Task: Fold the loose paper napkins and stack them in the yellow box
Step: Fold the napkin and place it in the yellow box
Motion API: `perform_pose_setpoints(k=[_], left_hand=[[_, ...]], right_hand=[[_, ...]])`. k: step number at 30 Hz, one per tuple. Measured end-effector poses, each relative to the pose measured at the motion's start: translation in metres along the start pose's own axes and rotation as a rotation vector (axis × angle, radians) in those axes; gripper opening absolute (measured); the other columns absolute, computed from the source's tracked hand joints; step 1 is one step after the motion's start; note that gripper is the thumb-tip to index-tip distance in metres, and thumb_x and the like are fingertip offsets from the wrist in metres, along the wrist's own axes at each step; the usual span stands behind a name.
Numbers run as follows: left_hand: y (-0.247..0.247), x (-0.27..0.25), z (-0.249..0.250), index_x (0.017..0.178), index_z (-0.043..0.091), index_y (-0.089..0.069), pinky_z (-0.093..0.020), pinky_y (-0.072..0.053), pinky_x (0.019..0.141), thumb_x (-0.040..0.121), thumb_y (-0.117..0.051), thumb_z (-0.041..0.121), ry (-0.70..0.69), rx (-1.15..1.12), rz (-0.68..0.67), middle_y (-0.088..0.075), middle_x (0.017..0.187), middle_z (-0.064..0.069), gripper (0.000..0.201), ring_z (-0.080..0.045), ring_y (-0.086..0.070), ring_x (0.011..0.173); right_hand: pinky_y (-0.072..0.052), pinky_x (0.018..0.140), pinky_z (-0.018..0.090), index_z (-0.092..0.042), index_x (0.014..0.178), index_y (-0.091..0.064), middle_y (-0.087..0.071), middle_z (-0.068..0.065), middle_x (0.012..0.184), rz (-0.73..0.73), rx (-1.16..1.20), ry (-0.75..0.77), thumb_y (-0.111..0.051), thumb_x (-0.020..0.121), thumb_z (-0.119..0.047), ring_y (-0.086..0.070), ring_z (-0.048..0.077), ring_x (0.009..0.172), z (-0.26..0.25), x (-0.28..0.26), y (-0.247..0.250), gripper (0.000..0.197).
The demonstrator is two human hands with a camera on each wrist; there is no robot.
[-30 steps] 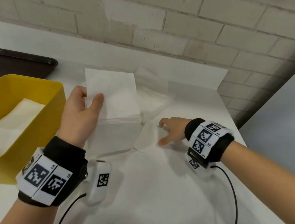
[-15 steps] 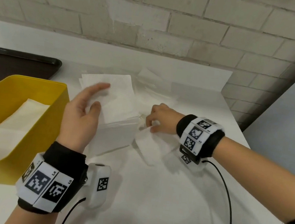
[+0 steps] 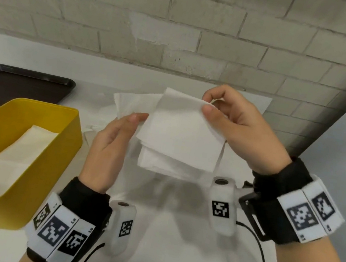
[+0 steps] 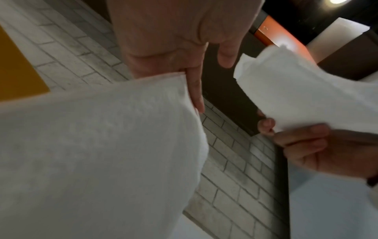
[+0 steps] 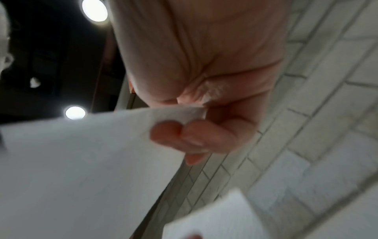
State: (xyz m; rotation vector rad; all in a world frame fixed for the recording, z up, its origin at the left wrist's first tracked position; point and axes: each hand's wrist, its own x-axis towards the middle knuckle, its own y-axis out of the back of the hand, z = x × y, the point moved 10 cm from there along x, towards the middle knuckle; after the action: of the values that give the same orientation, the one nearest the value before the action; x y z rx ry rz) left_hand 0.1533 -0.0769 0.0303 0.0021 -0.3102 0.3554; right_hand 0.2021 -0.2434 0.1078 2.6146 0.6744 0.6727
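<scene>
My right hand (image 3: 208, 107) pinches the top right corner of a white paper napkin (image 3: 180, 136) and holds it up over the table; its thumb and fingers (image 5: 184, 134) grip that corner. My left hand (image 3: 133, 121) holds a second napkin (image 3: 131, 102) behind the first, lying along its fingers (image 4: 194, 95). The left thumb reaches to the front napkin's left edge. At the left stands the yellow box (image 3: 63, 148) with folded napkins (image 3: 20, 153) lying flat inside. The held sheets hide most of the loose napkins on the table.
A dark brown tray (image 3: 18, 84) lies behind the box at the back left. A brick wall runs close behind the white table (image 3: 172, 253). The table ends at the right, beside a grey panel. Wrist cables trail over the near table.
My right hand has picked a napkin off the table and raised it in front of the left hand's napkin. Both hands have come up and closer together.
</scene>
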Motion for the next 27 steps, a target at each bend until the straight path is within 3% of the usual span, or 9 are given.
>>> perform_pose_setpoints(k=[4,6,11,13,15,17,20,23,27], left_hand=[[-0.020,-0.010,0.008,0.079,0.017,-0.070,-0.013,-0.050,0.068,0.079,-0.047,0.036,0.059,-0.159,-0.140,-0.073,0.080,0.007,0.029,-0.004,-0.067,0.079],[-0.023,-0.012,0.010,0.068,0.019,-0.072,-0.014,-0.050,0.061,0.077,-0.053,0.031,0.054,-0.134,-0.170,-0.073,0.073,0.005,0.024,-0.005,-0.067,0.071],[-0.027,-0.013,0.010,0.058,0.024,-0.071,-0.013,-0.046,0.055,0.067,-0.067,0.032,0.064,-0.047,-0.196,-0.069,0.063,0.007,0.012,-0.004,-0.063,0.059],[-0.024,-0.013,0.009,0.052,0.015,-0.063,-0.018,-0.042,0.054,0.070,-0.076,0.039,0.042,-0.032,-0.184,-0.061,0.057,-0.003,0.032,-0.012,-0.055,0.055],[-0.021,-0.011,0.008,0.065,-0.006,-0.055,-0.028,-0.039,0.059,0.069,-0.071,0.050,0.040,-0.045,-0.159,-0.056,0.067,-0.017,0.058,-0.022,-0.049,0.061],[-0.017,-0.009,0.007,0.075,-0.013,-0.057,-0.034,-0.045,0.062,0.074,-0.069,0.050,0.063,-0.084,-0.128,-0.062,0.075,-0.024,0.064,-0.025,-0.057,0.068],[-0.016,-0.008,0.010,0.078,-0.009,-0.061,-0.028,-0.050,0.066,0.077,-0.054,0.042,0.063,-0.081,-0.122,-0.069,0.080,-0.019,0.052,-0.019,-0.064,0.071],[-0.021,-0.010,0.012,0.078,-0.011,-0.060,-0.021,-0.047,0.064,0.085,-0.051,0.045,0.026,-0.030,-0.197,-0.066,0.074,-0.017,0.057,-0.016,-0.061,0.069],[-0.035,-0.018,0.023,0.092,0.020,-0.070,-0.012,-0.047,0.077,0.095,-0.041,0.036,-0.055,0.021,-0.314,-0.073,0.092,0.009,0.033,-0.003,-0.066,0.091]], right_hand=[[-0.033,0.045,0.010,-0.021,0.084,-0.050,-0.051,-0.012,0.056,0.000,0.071,-0.089,-0.046,0.096,-0.019,-0.043,-0.001,0.045,0.015,0.000,-0.012,0.013],[-0.032,0.042,0.011,-0.019,0.083,-0.047,-0.051,-0.014,0.052,0.025,0.103,-0.141,-0.041,0.098,-0.016,-0.043,-0.001,0.041,0.023,0.000,-0.014,0.016],[-0.038,0.038,0.023,-0.023,0.082,-0.041,-0.045,0.011,0.075,0.160,0.120,-0.238,-0.036,0.099,-0.019,-0.044,0.017,0.055,0.044,-0.003,-0.007,0.018],[-0.042,0.040,0.025,-0.029,0.089,-0.038,-0.046,0.009,0.079,0.145,0.127,-0.217,-0.042,0.097,-0.018,-0.048,0.016,0.056,0.042,-0.004,-0.009,0.014],[-0.048,0.052,0.023,-0.037,0.096,-0.033,-0.047,-0.002,0.092,0.053,0.094,-0.145,-0.060,0.087,-0.022,-0.055,0.004,0.066,0.034,-0.005,-0.017,0.032],[-0.043,0.075,0.012,-0.046,0.101,-0.030,-0.034,-0.014,0.112,-0.103,-0.084,-0.094,-0.076,0.067,-0.034,-0.046,-0.011,0.094,0.030,-0.009,-0.031,0.059],[-0.026,0.086,-0.007,-0.050,0.112,-0.028,-0.017,-0.023,0.118,-0.193,-0.269,-0.078,-0.084,0.055,-0.038,-0.025,-0.016,0.111,0.033,-0.014,-0.043,0.081],[-0.022,0.096,0.001,-0.043,0.119,-0.034,-0.024,-0.015,0.128,-0.114,-0.285,-0.027,-0.078,0.067,-0.038,-0.027,-0.004,0.121,0.031,-0.012,-0.042,0.069],[-0.030,0.098,0.006,-0.041,0.114,-0.047,-0.048,-0.018,0.119,-0.091,-0.193,0.030,-0.064,0.079,-0.045,-0.043,-0.007,0.115,0.027,-0.011,-0.046,0.039]])
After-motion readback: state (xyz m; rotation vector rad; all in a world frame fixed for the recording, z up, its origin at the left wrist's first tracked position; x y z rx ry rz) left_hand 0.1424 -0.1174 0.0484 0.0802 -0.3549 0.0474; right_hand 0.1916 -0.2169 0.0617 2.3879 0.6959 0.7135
